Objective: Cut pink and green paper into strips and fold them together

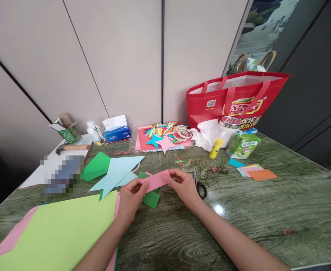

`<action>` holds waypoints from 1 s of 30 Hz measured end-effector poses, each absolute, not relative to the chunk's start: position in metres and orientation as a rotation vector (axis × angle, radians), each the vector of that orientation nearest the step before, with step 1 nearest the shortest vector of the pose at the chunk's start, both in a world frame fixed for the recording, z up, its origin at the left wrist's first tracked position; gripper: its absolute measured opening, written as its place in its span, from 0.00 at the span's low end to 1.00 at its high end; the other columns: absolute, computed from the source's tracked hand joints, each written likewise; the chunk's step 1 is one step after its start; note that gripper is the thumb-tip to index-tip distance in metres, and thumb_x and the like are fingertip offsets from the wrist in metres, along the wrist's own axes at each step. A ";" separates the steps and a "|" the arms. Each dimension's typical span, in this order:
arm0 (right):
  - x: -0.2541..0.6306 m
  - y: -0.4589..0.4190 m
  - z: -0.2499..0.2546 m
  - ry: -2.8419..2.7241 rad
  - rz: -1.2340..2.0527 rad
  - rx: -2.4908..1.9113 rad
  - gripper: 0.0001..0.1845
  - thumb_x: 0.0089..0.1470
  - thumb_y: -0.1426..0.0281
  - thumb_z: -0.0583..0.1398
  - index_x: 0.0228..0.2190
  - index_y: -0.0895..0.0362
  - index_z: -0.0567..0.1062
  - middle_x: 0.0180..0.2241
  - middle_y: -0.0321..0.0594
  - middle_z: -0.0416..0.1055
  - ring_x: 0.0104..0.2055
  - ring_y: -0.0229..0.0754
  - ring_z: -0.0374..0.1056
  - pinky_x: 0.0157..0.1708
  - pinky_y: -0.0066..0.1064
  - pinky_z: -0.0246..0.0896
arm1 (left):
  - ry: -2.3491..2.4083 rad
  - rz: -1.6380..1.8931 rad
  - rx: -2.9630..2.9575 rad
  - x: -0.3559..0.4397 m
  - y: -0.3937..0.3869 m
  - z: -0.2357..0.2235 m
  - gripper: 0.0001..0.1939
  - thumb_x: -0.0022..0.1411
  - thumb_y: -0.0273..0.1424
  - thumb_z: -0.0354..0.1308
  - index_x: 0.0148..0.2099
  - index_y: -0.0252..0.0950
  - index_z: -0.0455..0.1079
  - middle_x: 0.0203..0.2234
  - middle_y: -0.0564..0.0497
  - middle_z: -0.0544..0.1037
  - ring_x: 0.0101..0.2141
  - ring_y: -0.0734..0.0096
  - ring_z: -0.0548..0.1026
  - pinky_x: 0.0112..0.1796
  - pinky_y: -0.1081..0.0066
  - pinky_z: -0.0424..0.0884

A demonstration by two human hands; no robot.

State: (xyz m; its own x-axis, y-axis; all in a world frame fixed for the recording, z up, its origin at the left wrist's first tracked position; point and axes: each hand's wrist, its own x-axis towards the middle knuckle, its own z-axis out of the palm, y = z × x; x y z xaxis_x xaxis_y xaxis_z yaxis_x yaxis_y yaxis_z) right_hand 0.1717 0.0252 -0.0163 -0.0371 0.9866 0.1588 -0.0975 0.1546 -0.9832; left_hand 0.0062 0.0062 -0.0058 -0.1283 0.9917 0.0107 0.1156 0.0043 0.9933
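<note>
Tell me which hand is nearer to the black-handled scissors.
Right. The right hand is immediately to the left of the black-handled scissors; the left hand is farther left, beyond the pink paper strip that both hands hold.

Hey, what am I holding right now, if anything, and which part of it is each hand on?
A piece of pink paper: your left hand pinches its left end, your right hand its right end.
</note>
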 end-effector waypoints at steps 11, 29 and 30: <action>0.168 0.026 -0.018 -1.099 1.207 -1.041 0.13 0.37 0.62 0.64 0.21 0.59 0.74 0.20 0.34 0.68 0.23 0.35 0.60 0.24 0.26 0.54 | 1.297 1.267 1.170 0.006 0.006 -0.007 0.11 0.47 0.37 0.61 0.26 0.32 0.73 0.14 0.57 0.63 0.19 0.78 0.58 0.21 0.76 0.54; 0.168 0.025 -0.019 -1.076 1.241 -1.027 0.12 0.38 0.63 0.64 0.21 0.60 0.73 0.20 0.33 0.67 0.23 0.34 0.59 0.24 0.25 0.54 | 1.296 1.299 1.200 0.006 0.005 -0.009 0.10 0.48 0.35 0.60 0.23 0.32 0.71 0.14 0.56 0.68 0.19 0.76 0.63 0.23 0.76 0.59; 0.168 0.025 -0.018 -1.076 1.242 -1.029 0.12 0.38 0.63 0.64 0.21 0.60 0.73 0.20 0.33 0.67 0.23 0.34 0.59 0.23 0.25 0.54 | 1.298 1.301 1.191 0.006 0.005 -0.009 0.10 0.47 0.35 0.60 0.24 0.33 0.72 0.15 0.55 0.69 0.20 0.76 0.64 0.23 0.76 0.60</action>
State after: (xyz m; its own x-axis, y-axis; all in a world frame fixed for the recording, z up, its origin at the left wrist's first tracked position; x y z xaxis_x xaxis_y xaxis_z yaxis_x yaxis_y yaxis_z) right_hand 0.1677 0.0245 -0.0184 0.0232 0.9982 0.0560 -0.1969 0.0595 -0.9786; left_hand 0.0064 0.0046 -0.0094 -0.1129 0.9932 0.0276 0.0256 -0.0248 0.9994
